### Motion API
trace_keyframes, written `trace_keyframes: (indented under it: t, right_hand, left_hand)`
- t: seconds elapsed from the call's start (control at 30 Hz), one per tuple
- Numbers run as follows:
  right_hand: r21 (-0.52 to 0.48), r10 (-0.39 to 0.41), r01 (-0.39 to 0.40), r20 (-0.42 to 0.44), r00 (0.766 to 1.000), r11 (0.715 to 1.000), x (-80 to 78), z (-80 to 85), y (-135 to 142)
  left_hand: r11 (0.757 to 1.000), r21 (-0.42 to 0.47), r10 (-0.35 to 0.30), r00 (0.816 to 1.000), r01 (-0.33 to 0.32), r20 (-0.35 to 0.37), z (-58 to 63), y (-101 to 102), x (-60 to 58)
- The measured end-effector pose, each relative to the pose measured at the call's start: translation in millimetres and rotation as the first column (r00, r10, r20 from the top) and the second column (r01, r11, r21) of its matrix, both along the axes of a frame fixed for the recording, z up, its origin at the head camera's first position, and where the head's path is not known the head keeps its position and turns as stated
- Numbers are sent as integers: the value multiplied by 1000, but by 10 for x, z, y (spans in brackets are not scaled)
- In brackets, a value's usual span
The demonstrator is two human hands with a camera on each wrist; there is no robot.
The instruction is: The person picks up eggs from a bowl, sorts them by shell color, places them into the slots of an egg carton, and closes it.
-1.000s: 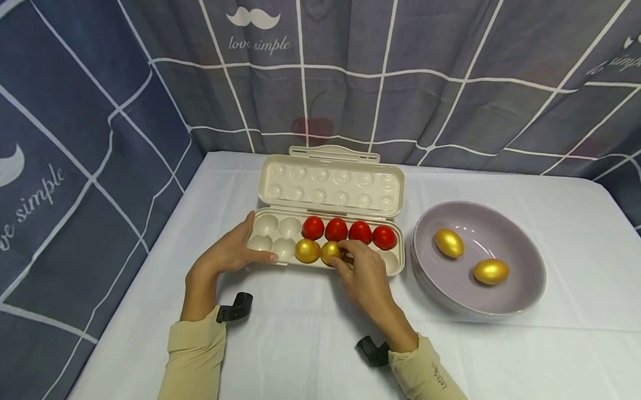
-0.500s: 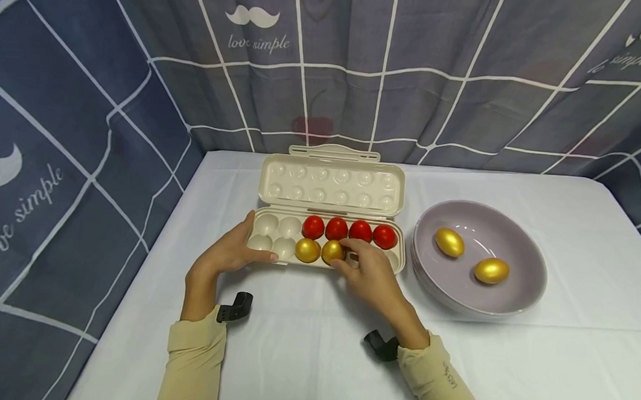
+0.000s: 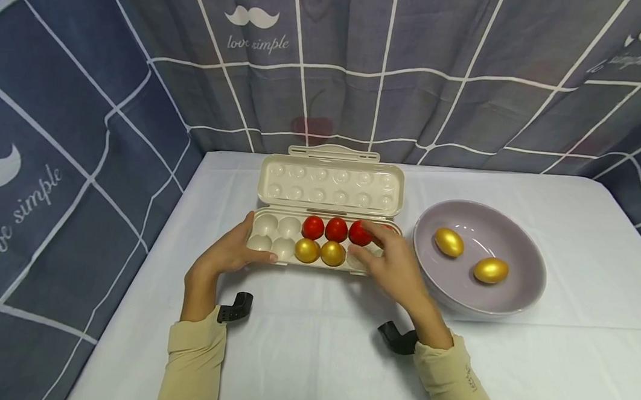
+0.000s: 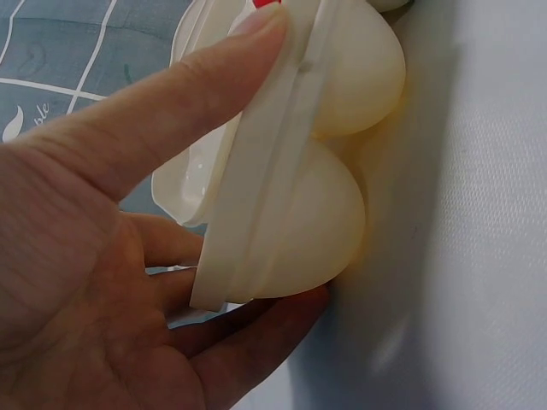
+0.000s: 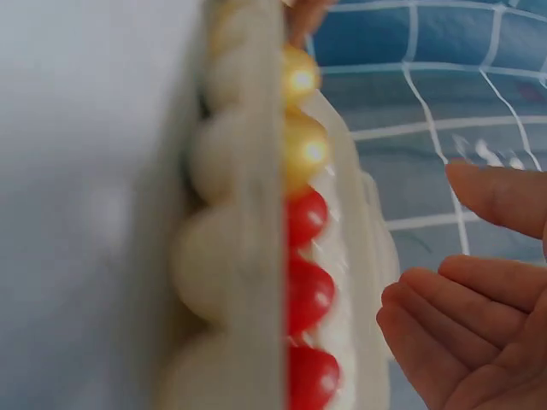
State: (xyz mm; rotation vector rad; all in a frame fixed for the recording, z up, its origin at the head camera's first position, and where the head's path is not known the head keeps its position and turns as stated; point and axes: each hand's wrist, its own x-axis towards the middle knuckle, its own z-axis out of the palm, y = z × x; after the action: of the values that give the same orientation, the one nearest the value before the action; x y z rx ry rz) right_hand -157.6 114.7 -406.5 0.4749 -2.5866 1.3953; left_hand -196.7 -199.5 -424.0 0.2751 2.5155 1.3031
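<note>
A cream plastic egg box [image 3: 266,224] lies with its lid [image 3: 330,184] folded back. Several red eggs [image 3: 336,229] fill part of its far row; two gold eggs [image 3: 333,253] sit side by side in the near row. My left hand [image 3: 230,246] grips the box's left end, and the left wrist view has the thumb along the rim with fingers around the end [image 4: 291,231]. Over the right end hovers my right hand [image 3: 395,270], thumb and fingers spread and holding nothing, partly hiding the rightmost red egg. In the right wrist view its palm [image 5: 479,316] faces the box.
A mauve bowl [image 3: 473,295] with two more gold eggs [image 3: 491,270] stands right of the box, close to the right hand. White cloth [image 3: 301,356] covers the table. A grey checked curtain [image 3: 423,103] hangs behind and at the sides.
My right hand has let go of the gold egg, now seated in the near row, and has moved right with its fingers apart. The left hand stays on the box.
</note>
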Motion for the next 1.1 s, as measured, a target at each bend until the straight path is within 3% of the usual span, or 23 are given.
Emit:
trace_keyframes:
  t: [0.13, 0.37, 0.63, 0.83, 1.1]
  right_hand:
    - [-67, -25, 28, 45, 999, 997, -4, 123, 183]
    - [-140, -59, 63, 29, 998, 988, -36, 208, 357]
    - [-82, -147, 147, 2, 989, 986, -104, 161, 496]
    - [-95, -174, 171, -21, 985, 981, -116, 173, 614]
    - [-29, -264, 264, 31, 964, 964, -103, 201, 755]
  left_hand:
    - [1000, 3, -10, 1000, 10, -8, 10, 12, -3]
    - [1000, -23, 2, 1000, -2, 3, 19, -7, 11]
    - [999, -33, -6, 1000, 6, -4, 13, -19, 22]
    - [999, -32, 5, 1000, -5, 8, 8, -11, 10]
    - [999, -44, 12, 1000, -11, 22, -1, -6, 7]
